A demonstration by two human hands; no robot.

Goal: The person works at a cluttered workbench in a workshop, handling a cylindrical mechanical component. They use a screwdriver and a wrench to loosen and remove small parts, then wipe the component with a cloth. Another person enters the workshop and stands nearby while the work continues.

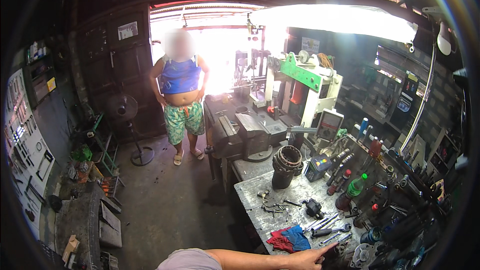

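From the lower edge my right forearm, bare below a light grey sleeve, stretches out to the right over the workbench. My right hand points with its index finger extended; its other fingers are partly cut off by the frame edge. No held object shows in it. Just beyond the fingertip lie small metal parts, and whether it touches them I cannot tell. Close by are a row of wrenches, an adjustable wrench, a blue cloth and a red cloth. A round metal housing lies to the right. My left hand is out of view.
A person in a blue top stands near the bright doorway, hands on hips. Along the bench are a large vise, a dark cylindrical part, a green-capped bottle and a press frame. A pedestal fan stands left.
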